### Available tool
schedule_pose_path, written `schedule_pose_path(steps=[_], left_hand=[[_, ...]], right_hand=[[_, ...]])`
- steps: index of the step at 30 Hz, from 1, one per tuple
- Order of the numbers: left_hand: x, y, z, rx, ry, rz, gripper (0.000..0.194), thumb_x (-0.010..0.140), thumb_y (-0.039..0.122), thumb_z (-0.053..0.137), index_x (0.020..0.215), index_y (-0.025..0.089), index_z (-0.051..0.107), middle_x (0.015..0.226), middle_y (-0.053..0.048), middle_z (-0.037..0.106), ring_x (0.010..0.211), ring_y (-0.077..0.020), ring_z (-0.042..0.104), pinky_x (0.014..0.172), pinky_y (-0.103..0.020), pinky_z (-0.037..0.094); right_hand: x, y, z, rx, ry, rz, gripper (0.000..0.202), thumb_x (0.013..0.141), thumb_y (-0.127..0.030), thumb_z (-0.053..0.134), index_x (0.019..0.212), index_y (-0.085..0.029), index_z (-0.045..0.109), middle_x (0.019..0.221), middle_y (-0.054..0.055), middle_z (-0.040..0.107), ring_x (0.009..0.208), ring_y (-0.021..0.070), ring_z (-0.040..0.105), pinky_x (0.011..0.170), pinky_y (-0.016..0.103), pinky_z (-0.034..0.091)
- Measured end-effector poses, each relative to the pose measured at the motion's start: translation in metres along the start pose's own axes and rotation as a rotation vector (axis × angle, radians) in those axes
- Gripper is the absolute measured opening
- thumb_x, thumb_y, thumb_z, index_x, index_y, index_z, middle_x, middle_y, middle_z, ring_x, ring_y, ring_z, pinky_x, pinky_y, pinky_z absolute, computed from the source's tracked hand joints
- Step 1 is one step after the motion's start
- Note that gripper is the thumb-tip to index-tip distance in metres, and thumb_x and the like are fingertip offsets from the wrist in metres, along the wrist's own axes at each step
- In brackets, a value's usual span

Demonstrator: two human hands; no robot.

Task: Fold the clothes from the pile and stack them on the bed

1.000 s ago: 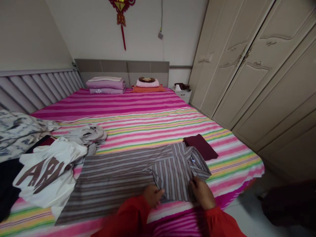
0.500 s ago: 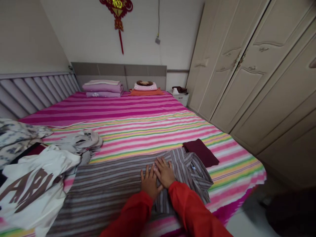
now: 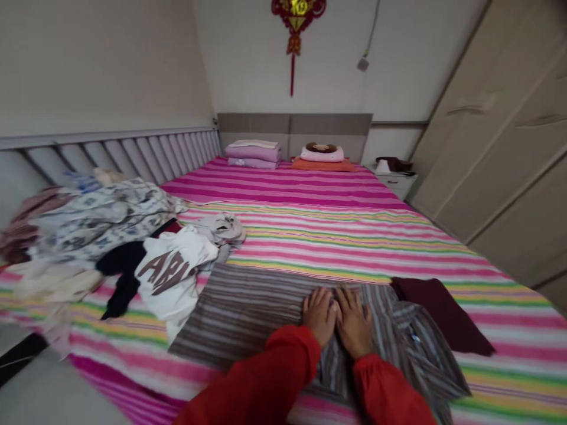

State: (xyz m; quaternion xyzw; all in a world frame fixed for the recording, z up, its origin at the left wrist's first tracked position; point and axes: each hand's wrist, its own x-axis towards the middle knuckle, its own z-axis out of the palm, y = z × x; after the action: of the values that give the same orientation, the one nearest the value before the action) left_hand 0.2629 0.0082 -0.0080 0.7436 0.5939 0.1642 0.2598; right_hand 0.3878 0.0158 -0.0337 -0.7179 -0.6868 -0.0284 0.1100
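Observation:
A grey-brown striped shirt (image 3: 261, 301) lies spread on the bed, its collar toward the right. My left hand (image 3: 319, 316) rests flat on the middle of the shirt with the fingers stretched out. Right beside it, my right hand (image 3: 354, 324) also lies flat on the cloth, fingers apart, the two hands touching or nearly so. Neither hand grips anything. A folded maroon cloth (image 3: 445, 313) sits at the collar end, partly under the shirt's edge. Red sleeves cover both my forearms and hide part of the shirt's near side.
To the left are a white T-shirt (image 3: 172, 268) with brown letters, a grey garment (image 3: 224, 229) and a heap of patterned clothes (image 3: 106, 215). Folded bedding (image 3: 252, 154) and a pillow (image 3: 322, 154) stand by the headboard (image 3: 330, 127). A wardrobe (image 3: 500, 136) rises on the right.
The view has turned left, so more of the clothes heap shows. My left hand has moved up level with my right, and both stay flat on the shirt.

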Motion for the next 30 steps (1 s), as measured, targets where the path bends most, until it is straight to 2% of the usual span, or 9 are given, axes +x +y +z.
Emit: schedule_pose_path(steps=[3, 7, 13, 17, 19, 22, 24, 26, 30], left_hand=[[0.011, -0.017, -0.008, 0.074, 0.029, 0.019, 0.053, 0.092, 0.042, 0.029, 0.143, 0.026, 0.037, 0.154, 0.0, 0.029, 0.143, -0.0209, 0.019, 0.116, -0.05, 0.017], [0.022, -0.081, -0.037, 0.264, 0.048, -0.011, 0.056, 0.091, 0.046, 0.038, 0.143, 0.026, 0.038, 0.153, -0.002, 0.03, 0.142, -0.023, 0.022, 0.116, -0.049, 0.017], [-0.003, -0.205, -0.127, 0.47, 0.2, -0.263, 0.053, 0.09, 0.04, 0.043, 0.142, 0.026, 0.039, 0.151, -0.005, 0.033, 0.141, -0.025, 0.026, 0.113, -0.049, 0.022], [-0.024, -0.239, -0.172, 0.47, 0.263, -0.367, 0.046, 0.093, 0.028, 0.037, 0.138, 0.02, 0.044, 0.147, -0.007, 0.042, 0.137, -0.0276, 0.032, 0.111, -0.056, 0.022], [-0.025, -0.228, -0.168, 0.479, 0.311, -0.409, 0.046, 0.094, 0.026, 0.032, 0.136, 0.015, 0.046, 0.146, -0.012, 0.042, 0.138, -0.0308, 0.031, 0.109, -0.059, 0.021], [-0.022, -0.184, -0.125, 0.489, 0.367, -0.336, 0.047, 0.095, 0.031, 0.031, 0.138, 0.017, 0.043, 0.149, -0.011, 0.037, 0.139, -0.0259, 0.028, 0.112, -0.05, 0.023], [-0.023, -0.154, -0.085, 0.459, 0.312, 0.002, 0.046, 0.094, 0.033, 0.037, 0.139, 0.026, 0.043, 0.15, -0.004, 0.038, 0.139, -0.0206, 0.03, 0.112, -0.045, 0.026], [-0.028, -0.137, -0.055, 0.427, 0.252, 0.144, 0.046, 0.093, 0.039, 0.04, 0.137, 0.031, 0.043, 0.149, -0.001, 0.039, 0.138, -0.0191, 0.032, 0.112, -0.045, 0.028], [-0.045, -0.157, -0.062, 0.426, 0.193, -0.027, 0.049, 0.091, 0.042, 0.04, 0.138, 0.028, 0.043, 0.147, -0.003, 0.043, 0.137, -0.0217, 0.034, 0.112, -0.046, 0.027]], right_hand=[[-0.014, -0.007, 0.017, -0.024, -0.03, 0.039, 0.055, 0.094, -0.043, 0.02, 0.142, -0.025, 0.041, 0.15, 0.004, 0.037, 0.138, 0.0278, 0.027, 0.108, 0.053, 0.021], [-0.014, -0.002, 0.025, -0.044, 0.004, 0.052, 0.057, 0.094, -0.045, 0.019, 0.142, -0.023, 0.041, 0.148, 0.005, 0.039, 0.137, 0.0281, 0.028, 0.109, 0.054, 0.019], [-0.013, -0.001, 0.024, -0.064, 0.015, 0.059, 0.058, 0.093, -0.045, 0.017, 0.141, -0.024, 0.043, 0.147, 0.005, 0.041, 0.136, 0.0272, 0.03, 0.108, 0.053, 0.019], [-0.013, -0.004, 0.022, -0.056, 0.003, 0.059, 0.058, 0.093, -0.045, 0.017, 0.141, -0.024, 0.042, 0.147, 0.005, 0.041, 0.136, 0.027, 0.03, 0.108, 0.053, 0.019], [-0.013, -0.004, 0.021, -0.053, -0.001, 0.064, 0.058, 0.094, -0.044, 0.016, 0.141, -0.024, 0.041, 0.148, 0.005, 0.04, 0.137, 0.0265, 0.029, 0.109, 0.053, 0.018], [-0.013, -0.004, 0.02, -0.055, -0.01, 0.072, 0.058, 0.094, -0.043, 0.016, 0.142, -0.023, 0.041, 0.148, 0.005, 0.04, 0.137, 0.0263, 0.029, 0.109, 0.052, 0.018], [-0.013, -0.004, 0.019, -0.054, -0.023, 0.075, 0.058, 0.093, -0.043, 0.016, 0.142, -0.022, 0.041, 0.148, 0.006, 0.039, 0.137, 0.0264, 0.028, 0.109, 0.052, 0.018], [-0.013, -0.004, 0.019, -0.052, -0.032, 0.077, 0.058, 0.094, -0.042, 0.015, 0.142, -0.023, 0.04, 0.149, 0.006, 0.039, 0.137, 0.0262, 0.028, 0.109, 0.052, 0.018], [-0.013, -0.005, 0.017, -0.06, -0.044, 0.086, 0.058, 0.094, -0.042, 0.014, 0.143, -0.023, 0.039, 0.149, 0.005, 0.038, 0.138, 0.0245, 0.027, 0.109, 0.051, 0.019]])
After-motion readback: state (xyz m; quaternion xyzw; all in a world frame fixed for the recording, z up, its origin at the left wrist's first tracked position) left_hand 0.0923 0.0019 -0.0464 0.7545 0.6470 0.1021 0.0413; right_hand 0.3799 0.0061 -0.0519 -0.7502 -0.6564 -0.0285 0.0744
